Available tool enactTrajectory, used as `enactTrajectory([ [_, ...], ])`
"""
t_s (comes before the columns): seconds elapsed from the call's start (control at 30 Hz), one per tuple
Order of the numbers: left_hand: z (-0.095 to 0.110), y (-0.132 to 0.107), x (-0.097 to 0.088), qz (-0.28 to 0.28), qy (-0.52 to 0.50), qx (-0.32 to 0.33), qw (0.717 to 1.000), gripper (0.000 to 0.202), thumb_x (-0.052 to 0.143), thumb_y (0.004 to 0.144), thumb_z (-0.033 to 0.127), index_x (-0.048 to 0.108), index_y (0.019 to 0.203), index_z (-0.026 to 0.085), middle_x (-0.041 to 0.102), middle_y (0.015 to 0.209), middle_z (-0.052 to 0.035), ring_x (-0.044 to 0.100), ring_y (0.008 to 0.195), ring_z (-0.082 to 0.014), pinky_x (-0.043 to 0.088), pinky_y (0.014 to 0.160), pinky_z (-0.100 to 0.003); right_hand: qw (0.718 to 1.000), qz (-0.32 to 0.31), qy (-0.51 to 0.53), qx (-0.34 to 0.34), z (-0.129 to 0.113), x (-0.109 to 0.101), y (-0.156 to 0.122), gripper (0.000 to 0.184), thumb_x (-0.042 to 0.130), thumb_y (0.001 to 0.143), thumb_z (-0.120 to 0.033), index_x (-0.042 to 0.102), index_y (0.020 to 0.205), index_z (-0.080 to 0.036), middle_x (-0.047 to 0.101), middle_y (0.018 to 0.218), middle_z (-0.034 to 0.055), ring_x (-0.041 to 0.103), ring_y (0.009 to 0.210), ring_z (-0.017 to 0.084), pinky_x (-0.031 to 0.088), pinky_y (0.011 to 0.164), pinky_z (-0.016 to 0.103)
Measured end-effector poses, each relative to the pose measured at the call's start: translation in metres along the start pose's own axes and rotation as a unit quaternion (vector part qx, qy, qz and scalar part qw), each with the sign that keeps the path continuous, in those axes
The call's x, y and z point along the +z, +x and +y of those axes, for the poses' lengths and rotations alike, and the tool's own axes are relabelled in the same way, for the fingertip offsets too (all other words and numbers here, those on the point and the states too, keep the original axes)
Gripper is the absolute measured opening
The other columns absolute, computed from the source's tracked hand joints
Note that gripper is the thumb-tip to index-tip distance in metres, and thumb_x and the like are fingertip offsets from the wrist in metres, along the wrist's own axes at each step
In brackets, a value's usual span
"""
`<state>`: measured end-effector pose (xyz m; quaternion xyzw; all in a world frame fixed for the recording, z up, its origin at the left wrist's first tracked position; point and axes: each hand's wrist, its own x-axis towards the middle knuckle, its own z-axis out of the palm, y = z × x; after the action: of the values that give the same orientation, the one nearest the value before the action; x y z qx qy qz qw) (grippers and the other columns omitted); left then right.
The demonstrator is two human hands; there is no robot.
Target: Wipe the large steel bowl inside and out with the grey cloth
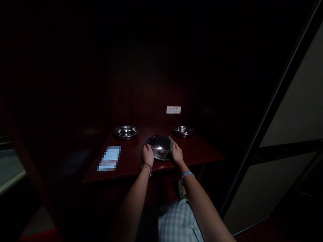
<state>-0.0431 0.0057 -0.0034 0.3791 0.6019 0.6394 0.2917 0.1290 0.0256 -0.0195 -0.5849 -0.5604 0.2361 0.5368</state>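
Observation:
A shiny stainless steel bowl point(159, 150) is between my hands over the front part of the dark red table. It is tilted, and I cannot tell whether its inside or its underside faces me. My left hand point(148, 155) is closed on the bowl's left edge. On the opposite side, my right hand point(177, 153) presses a grey cloth point(170, 143) against the rim, its fingers closed round the cloth. Further back on the table stand two more steel bowls: one at the left point(126, 132) and a smaller-looking one at the right point(183, 131).
A blurred-out phone-like bright rectangle point(109, 158) lies on the table point(131, 166) at the left. On the back wall sits a white power socket point(173, 110). Dark walls close in on both sides, with a pale panel point(293, 103) at the right.

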Motion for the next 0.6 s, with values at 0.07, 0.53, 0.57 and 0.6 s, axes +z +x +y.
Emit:
enactTrajectory([
  [0.07,-0.0007,0.0003,0.0003,-0.004,0.002,0.001,1.000,0.032,0.046,0.104,0.023,0.052,0.073,0.027,0.069,0.077,-0.0087,0.073,0.083,-0.0263,0.059,0.086,-0.039,1.000,-0.002,-0.002,0.002,0.0005,0.0000,0.0003,0.051,0.047,0.112,-0.039,0.077,0.151,-0.025,0.076,0.155,0.0066,0.068,0.149,0.027,0.047,0.132,0.042],
  [0.53,-0.0042,0.0023,0.0003,-0.002,0.006,0.011,1.000,0.030,0.048,0.104,0.028,0.053,0.074,0.028,0.073,0.081,-0.0106,0.075,0.086,-0.0277,0.059,0.085,-0.038,1.000,-0.005,0.003,0.000,-0.0004,-0.0008,-0.0005,0.051,0.046,0.112,-0.040,0.077,0.151,-0.027,0.077,0.154,0.0055,0.068,0.149,0.025,0.047,0.131,0.040],
  [0.57,-0.0037,0.0018,0.0002,-0.002,0.006,0.011,1.000,0.030,0.047,0.104,0.028,0.053,0.074,0.028,0.073,0.081,-0.0103,0.075,0.086,-0.0275,0.059,0.084,-0.038,1.000,-0.004,0.004,-0.001,-0.0013,-0.0008,-0.0010,0.051,0.046,0.112,-0.039,0.077,0.151,-0.027,0.077,0.154,0.0051,0.068,0.149,0.025,0.047,0.131,0.040],
  [0.6,-0.0031,0.0013,0.0001,-0.002,0.004,0.011,1.000,0.031,0.046,0.104,0.028,0.052,0.074,0.028,0.072,0.081,-0.0100,0.075,0.086,-0.0274,0.059,0.084,-0.037,1.000,-0.002,0.005,-0.002,-0.0022,-0.0008,-0.0015,0.051,0.046,0.111,-0.038,0.077,0.150,-0.027,0.077,0.153,0.0048,0.068,0.148,0.025,0.048,0.131,0.040],
])
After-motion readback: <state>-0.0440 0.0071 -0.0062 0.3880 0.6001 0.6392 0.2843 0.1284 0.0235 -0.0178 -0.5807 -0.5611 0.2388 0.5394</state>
